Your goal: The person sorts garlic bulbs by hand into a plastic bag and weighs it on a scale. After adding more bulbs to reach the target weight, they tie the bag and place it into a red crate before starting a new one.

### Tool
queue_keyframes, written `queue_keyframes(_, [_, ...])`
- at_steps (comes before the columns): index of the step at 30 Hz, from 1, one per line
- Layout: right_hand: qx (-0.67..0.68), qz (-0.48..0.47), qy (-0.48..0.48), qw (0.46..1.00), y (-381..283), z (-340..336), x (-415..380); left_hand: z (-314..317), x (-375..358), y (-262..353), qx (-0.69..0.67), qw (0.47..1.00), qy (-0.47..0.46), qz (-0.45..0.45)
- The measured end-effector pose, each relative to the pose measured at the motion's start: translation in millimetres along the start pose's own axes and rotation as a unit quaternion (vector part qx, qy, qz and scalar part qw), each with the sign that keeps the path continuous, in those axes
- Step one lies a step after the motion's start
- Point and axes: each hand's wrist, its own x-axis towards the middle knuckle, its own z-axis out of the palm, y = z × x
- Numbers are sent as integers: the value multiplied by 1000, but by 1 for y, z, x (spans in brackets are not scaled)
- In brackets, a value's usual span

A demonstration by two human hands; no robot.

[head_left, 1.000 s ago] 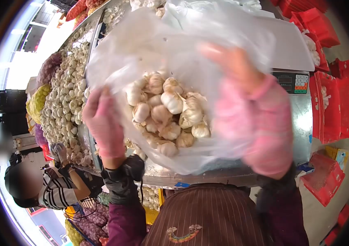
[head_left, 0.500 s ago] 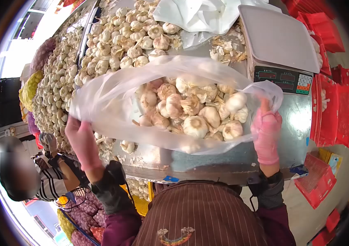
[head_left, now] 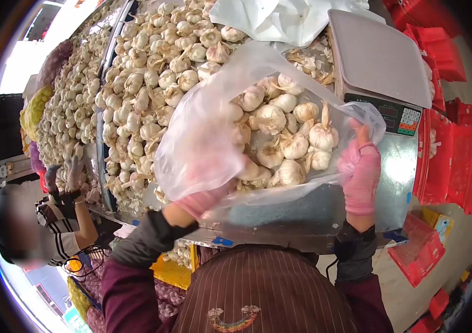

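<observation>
A clear plastic bag [head_left: 191, 119] lies wide-mouthed on the metal table, with several garlic bulbs [head_left: 290, 173] inside it. My right hand [head_left: 359, 175], in a pink glove, grips the bag's right edge, fingers closed on the film. My left hand [head_left: 211, 175], gloved in pink too, is at the bag's left side against the garlic. Motion blur and film over it smear its fingers, so their grip does not show.
Loose garlic [head_left: 153, 83] is heaped left of the bag. A digital scale [head_left: 380, 55] stands at the back right, beside white plastic sheeting [head_left: 286, 19]. Red crates [head_left: 452, 150] line the right side. At far left, a co-worker's gloved hands [head_left: 69, 175] are over another garlic pile.
My left hand has moved right, from the bag's outer left edge in toward the garlic. The bag's left side has come with it, narrowing the mouth. My right hand stays at the right edge.
</observation>
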Motion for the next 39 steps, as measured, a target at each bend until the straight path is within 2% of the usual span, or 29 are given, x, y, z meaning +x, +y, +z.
queue_keyframes(2, [2,13,6,1000,0,3,-2,-81,16,25,247,953,-163,-57])
queue_keyframes(3, [5,23,13,1000,0,4,-3,-30,2,-62,95,994,-9,-50])
queue_keyframes(4, [3,25,10,1000,0,6,-6,0,9,-96,-17,991,113,-64])
queue_keyframes(5, [-16,32,1,999,1,9,-10,30,15,-130,-128,962,236,-49])
queue_keyframes(6, [-32,36,-6,999,3,11,-11,37,34,-126,-185,929,318,-49])
queue_keyframes(7, [-33,37,-9,999,5,13,-10,21,54,-96,-174,957,231,-14])
queue_keyframes(8, [-41,34,-9,999,7,15,-10,14,69,-56,-137,969,204,14])
queue_keyframes(9, [-50,31,-10,998,8,17,-10,7,83,-16,-102,977,180,44])
queue_keyframes(10, [-51,32,-11,998,8,18,-10,14,84,14,-41,973,217,67])
queue_keyframes(12, [-122,-7,22,992,5,16,-7,13,65,42,-262,962,65,51])
queue_keyframes(13, [-121,-8,22,992,3,13,-6,2,47,53,-75,978,172,95])
queue_keyframes(14, [-110,3,34,993,0,8,-6,-9,32,54,113,947,267,135])
queue_keyframes(15, [-99,14,46,994,-2,1,-7,-2,25,32,225,886,402,56])
queue_keyframes(16, [-98,16,50,994,-5,-7,-6,3,17,8,328,787,522,-24])
queue_keyframes(17, [-50,41,59,996,-10,-15,-5,-6,11,-8,335,798,488,-117])
queue_keyframes(19, [-5,63,66,996,-23,-7,-9,-18,3,-45,336,800,450,-211])
queue_keyframes(20, [44,56,2,997,-38,13,-15,-15,0,-68,82,895,358,-251])
queue_keyframes(21, [92,54,-63,992,-51,33,-22,-14,-2,-80,-180,916,237,-269])
queue_keyframes(22, [130,54,-126,982,-63,56,-31,-30,-3,-69,-184,917,241,-260])
queue_keyframes(24, [171,81,-195,962,-59,112,-63,-80,-25,-15,-297,846,428,-119])
queue_keyframes(26, [202,179,-306,913,-26,154,-79,-103,-48,23,-393,806,428,-115])
queue_keyframes(27, [218,254,-375,864,0,172,-90,-96,-56,26,-368,818,437,-65])
queue_keyframes(29, [212,317,-425,821,15,185,-100,-72,-72,4,-444,766,451,-113])
queue_keyframes(30, [200,308,-419,830,8,185,-97,-64,-80,-18,-443,764,454,-120])
queue_keyframes(31, [179,279,-393,858,-2,180,-90,-63,-86,-30,-311,814,462,-164])
queue_keyframes(34, [66,147,-230,960,-23,163,-72,-32,-94,-72,-372,774,461,-223])
queue_keyframes(37, [5,72,-140,987,-15,152,-57,-25,-91,-99,-375,756,487,-224])
queue_keyframes(38, [4,72,-140,987,-14,144,-50,-23,-88,-109,-376,755,488,-224])
queue_keyframes(39, [43,84,-197,976,-14,139,-45,-24,-85,-118,-425,742,456,-246])
